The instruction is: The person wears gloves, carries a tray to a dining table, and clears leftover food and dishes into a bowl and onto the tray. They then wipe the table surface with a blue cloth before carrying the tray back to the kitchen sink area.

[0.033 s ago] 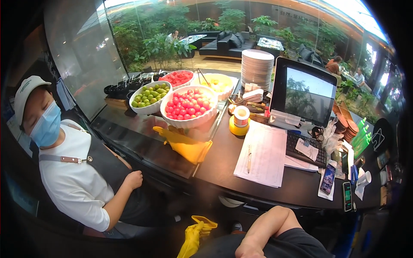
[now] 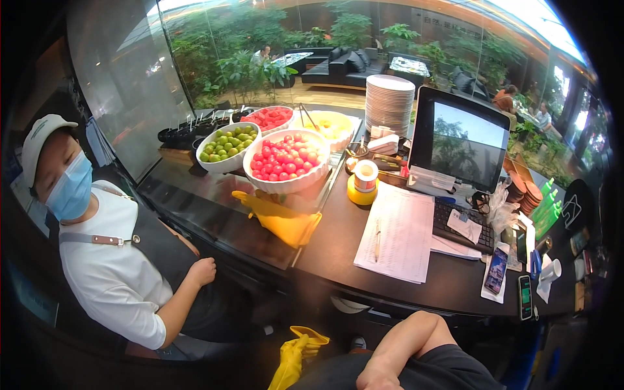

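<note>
At the lower edge my left hand wears a yellow rubber glove. Its fingers are closed around a folded, floppy yellow piece, whose kind I cannot make out. My right forearm is bent in front of my dark clothing, and its hand is cut off by the lower edge. Ahead on the counter lies a crumpled yellow rubber glove. Beyond it stand a white bowl of cherry tomatoes, a white bowl of green fruit, a bowl of red fruit pieces and a bowl of pale yellow fruit with tongs.
A masked co-worker in a cap and dark apron stands at the left. Tall stacked plates, a tape roll, a monitor, a keyboard, paper sheets with a pen and two phones occupy the counter.
</note>
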### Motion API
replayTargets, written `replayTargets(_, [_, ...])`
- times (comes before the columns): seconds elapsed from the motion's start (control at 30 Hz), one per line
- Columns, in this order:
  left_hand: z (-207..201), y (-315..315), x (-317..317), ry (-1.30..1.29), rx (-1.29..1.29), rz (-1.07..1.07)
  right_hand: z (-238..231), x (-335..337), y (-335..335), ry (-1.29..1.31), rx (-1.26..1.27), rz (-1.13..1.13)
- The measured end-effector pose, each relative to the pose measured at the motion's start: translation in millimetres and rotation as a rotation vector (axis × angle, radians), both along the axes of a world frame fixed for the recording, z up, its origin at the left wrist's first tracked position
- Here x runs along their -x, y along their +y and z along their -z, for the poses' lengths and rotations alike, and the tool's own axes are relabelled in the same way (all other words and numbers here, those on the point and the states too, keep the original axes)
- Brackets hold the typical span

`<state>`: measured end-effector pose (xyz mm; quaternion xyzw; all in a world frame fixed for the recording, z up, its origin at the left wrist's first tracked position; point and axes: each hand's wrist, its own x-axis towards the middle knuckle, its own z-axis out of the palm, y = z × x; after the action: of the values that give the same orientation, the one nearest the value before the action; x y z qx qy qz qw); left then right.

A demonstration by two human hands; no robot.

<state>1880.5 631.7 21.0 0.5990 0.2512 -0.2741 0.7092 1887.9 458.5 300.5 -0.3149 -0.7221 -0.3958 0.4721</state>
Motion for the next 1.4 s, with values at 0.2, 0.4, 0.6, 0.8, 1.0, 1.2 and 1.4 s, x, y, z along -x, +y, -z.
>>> replayTargets(0.2, [14, 38, 0, 0.078, 0.020, -0.049, -7, -4, 30, 0.045, -0.319, -0.052])
replayTargets(0.4, [-8, 52, -9, 0.059, 0.064, -0.086, -13, -10, 43, 0.090, -0.045, -0.085])
replayTargets(0.6, [3, 44, -8, 0.030, 0.054, -0.097, 0, -11, 41, 0.085, 0.070, -0.100])
replayTargets(0.8, [15, 56, -7, 0.000, 0.051, -0.098, 6, -11, 53, 0.075, 0.074, -0.106])
replayTargets(1.0, [21, 59, -1, 0.025, 0.037, -0.054, 6, -5, 61, 0.091, 0.105, -0.101])
replayTargets(1.2, [35, 65, 9, 0.026, 0.059, -0.042, 9, 1, 61, 0.102, 0.110, -0.107])
replayTargets(1.4, [37, 64, 18, 0.040, 0.066, -0.067, 18, 10, 58, 0.095, 0.140, -0.118])
